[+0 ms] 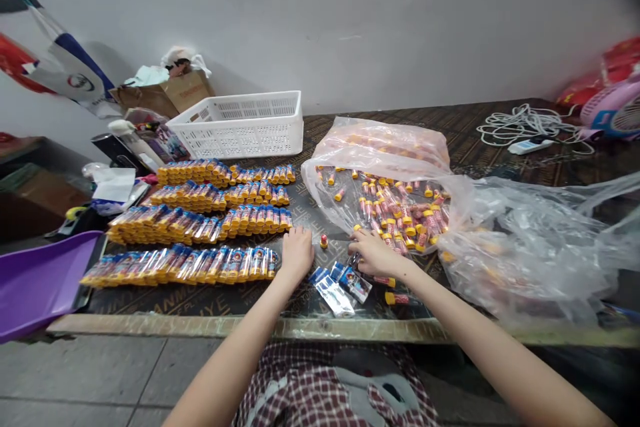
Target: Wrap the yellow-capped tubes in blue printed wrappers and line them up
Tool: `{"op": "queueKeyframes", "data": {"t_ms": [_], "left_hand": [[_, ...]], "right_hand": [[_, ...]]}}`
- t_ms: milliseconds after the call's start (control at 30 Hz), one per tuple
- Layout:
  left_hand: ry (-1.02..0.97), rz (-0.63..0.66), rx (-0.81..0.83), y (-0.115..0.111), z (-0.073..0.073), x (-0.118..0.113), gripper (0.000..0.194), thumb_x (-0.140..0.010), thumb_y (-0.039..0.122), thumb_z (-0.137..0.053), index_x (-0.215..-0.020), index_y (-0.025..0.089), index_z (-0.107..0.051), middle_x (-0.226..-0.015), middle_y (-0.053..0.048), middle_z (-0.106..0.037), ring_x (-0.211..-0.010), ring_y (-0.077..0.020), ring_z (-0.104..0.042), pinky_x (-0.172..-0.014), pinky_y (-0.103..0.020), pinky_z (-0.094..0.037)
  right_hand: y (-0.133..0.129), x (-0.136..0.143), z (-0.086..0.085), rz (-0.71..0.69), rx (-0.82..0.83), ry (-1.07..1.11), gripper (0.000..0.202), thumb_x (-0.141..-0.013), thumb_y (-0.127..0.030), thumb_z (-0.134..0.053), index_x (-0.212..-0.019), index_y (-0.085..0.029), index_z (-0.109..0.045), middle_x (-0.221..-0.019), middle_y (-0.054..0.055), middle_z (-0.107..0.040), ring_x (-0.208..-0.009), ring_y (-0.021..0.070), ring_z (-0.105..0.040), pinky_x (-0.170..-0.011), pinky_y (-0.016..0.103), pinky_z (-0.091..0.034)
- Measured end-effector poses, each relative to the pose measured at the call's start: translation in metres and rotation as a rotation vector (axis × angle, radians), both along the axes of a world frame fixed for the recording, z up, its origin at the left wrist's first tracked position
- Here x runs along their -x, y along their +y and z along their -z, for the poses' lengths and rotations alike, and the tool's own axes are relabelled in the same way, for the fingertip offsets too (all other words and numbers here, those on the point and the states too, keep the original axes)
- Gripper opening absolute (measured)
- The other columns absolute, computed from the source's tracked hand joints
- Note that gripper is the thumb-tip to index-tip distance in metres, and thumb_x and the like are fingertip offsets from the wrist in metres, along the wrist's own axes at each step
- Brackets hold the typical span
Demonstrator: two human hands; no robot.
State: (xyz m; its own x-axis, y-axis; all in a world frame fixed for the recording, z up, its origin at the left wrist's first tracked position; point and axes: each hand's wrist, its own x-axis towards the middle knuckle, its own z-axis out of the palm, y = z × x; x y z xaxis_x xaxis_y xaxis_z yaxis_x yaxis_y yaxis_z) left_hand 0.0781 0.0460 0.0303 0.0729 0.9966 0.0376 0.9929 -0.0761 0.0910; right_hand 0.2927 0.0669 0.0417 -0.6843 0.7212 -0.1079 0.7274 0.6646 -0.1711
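My left hand rests at the right end of the wrapped tubes with yellow bases, its fingers close together and bent down. Whatever is under those fingertips is hidden. My right hand reaches over the near edge of the small pink tubes with yellow caps, fingers apart, one yellow cap right by the fingertips. Between my hands a single small red-and-yellow piece stands on the table. Flat clear-and-blue packets lie just below my right hand. A loose pink tube is under my right forearm.
Several rows of wrapped tubes fill the left side. A white plastic basket stands behind them. Clear plastic bags spread to the right. A purple dustpan sits at the left edge, a white cable at the back right.
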Motion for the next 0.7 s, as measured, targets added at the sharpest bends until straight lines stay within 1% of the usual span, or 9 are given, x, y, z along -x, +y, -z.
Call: {"op": "queueKeyframes", "data": {"t_ms": [100, 200, 267, 367, 400, 467, 567, 633, 700], "left_hand": [[-0.136, -0.05, 0.026, 0.009, 0.008, -0.013, 0.036, -0.079, 0.037, -0.06, -0.109, 0.018, -0.06, -0.104, -0.009, -0.058, -0.102, -0.024, -0.05, -0.086, -0.034, -0.037], [-0.171, -0.11, 0.034, 0.015, 0.015, -0.02, 0.033, -0.075, 0.041, -0.064, -0.102, 0.022, -0.066, -0.101, -0.007, -0.058, -0.101, -0.0235, -0.05, -0.087, -0.035, -0.035], [-0.166, -0.111, 0.016, 0.015, 0.018, -0.02, 0.032, -0.072, 0.041, -0.067, -0.099, 0.023, -0.067, -0.102, -0.006, -0.057, -0.102, -0.0237, -0.049, -0.088, -0.036, -0.034], [-0.167, -0.116, -0.019, 0.009, 0.019, -0.011, 0.04, -0.07, 0.039, -0.069, -0.106, 0.024, -0.064, -0.105, -0.006, -0.056, -0.103, -0.0239, -0.048, -0.089, -0.036, -0.034], [-0.168, -0.122, -0.031, 0.006, 0.02, -0.008, 0.041, -0.07, 0.038, -0.069, -0.108, 0.024, -0.062, -0.106, -0.006, -0.055, -0.103, -0.024, -0.048, -0.089, -0.036, -0.034], [-0.192, -0.131, -0.034, 0.0, 0.021, -0.001, 0.039, -0.072, 0.034, -0.067, -0.109, 0.023, -0.061, -0.107, -0.007, -0.054, -0.103, -0.0233, -0.049, -0.089, -0.035, -0.035], [-0.317, -0.15, -0.034, -0.007, 0.025, 0.005, 0.034, -0.078, 0.025, -0.06, -0.112, 0.02, -0.059, -0.108, -0.007, -0.053, -0.099, -0.0195, -0.053, -0.086, -0.03, -0.039], [-0.415, -0.168, -0.069, -0.012, 0.027, 0.006, 0.034, -0.082, 0.023, -0.056, -0.116, 0.018, -0.056, -0.113, -0.008, -0.052, -0.095, -0.0173, -0.055, -0.084, -0.028, -0.042], [-0.477, -0.183, -0.12, -0.017, 0.027, 0.007, 0.034, -0.084, 0.025, -0.053, -0.118, 0.018, -0.053, -0.117, -0.01, -0.05, -0.094, -0.0169, -0.056, -0.084, -0.029, -0.043]], "right_hand": [[0.001, 0.002, 0.003, 0.009, -0.005, -0.001, 0.021, -0.066, -0.018, -0.061, -0.087, -0.017, -0.065, -0.108, 0.012, -0.056, -0.107, 0.0303, -0.046, -0.088, 0.042, -0.031], [0.005, 0.007, 0.004, 0.018, -0.012, -0.008, 0.022, -0.064, -0.021, -0.066, -0.085, -0.016, -0.064, -0.101, 0.013, -0.058, -0.102, 0.0311, -0.048, -0.086, 0.043, -0.031], [0.007, 0.009, 0.005, 0.017, -0.025, 0.001, 0.02, -0.065, -0.019, -0.066, -0.084, -0.015, -0.062, -0.097, 0.012, -0.059, -0.099, 0.0296, -0.05, -0.086, 0.042, -0.032], [0.013, 0.009, 0.003, 0.027, -0.05, 0.047, 0.016, -0.076, -0.021, -0.062, -0.09, -0.017, -0.059, -0.089, 0.007, -0.061, -0.092, 0.0237, -0.055, -0.087, 0.038, -0.033], [0.016, 0.009, 0.001, 0.038, -0.061, 0.069, 0.016, -0.079, -0.023, -0.061, -0.094, -0.017, -0.057, -0.088, 0.006, -0.062, -0.089, 0.0216, -0.056, -0.086, 0.036, -0.034], [0.023, 0.01, -0.003, 0.059, -0.085, 0.108, 0.02, -0.084, -0.027, -0.058, -0.101, -0.018, -0.055, -0.093, 0.005, -0.061, -0.086, 0.0183, -0.057, -0.079, 0.029, -0.037], [0.032, 0.02, -0.011, 0.072, -0.13, 0.131, 0.026, -0.085, -0.03, -0.059, -0.108, -0.018, -0.054, -0.102, 0.007, -0.058, -0.086, 0.0168, -0.058, -0.071, 0.025, -0.039], [0.035, 0.032, -0.016, 0.051, -0.16, 0.113, 0.025, -0.084, -0.029, -0.061, -0.106, -0.019, -0.056, -0.1, 0.007, -0.057, -0.088, 0.0179, -0.057, -0.071, 0.025, -0.038], [0.035, 0.046, -0.021, 0.005, -0.182, 0.073, 0.02, -0.083, -0.026, -0.062, -0.102, -0.018, -0.059, -0.097, 0.008, -0.058, -0.091, 0.0199, -0.056, -0.074, 0.026, -0.037]]}}
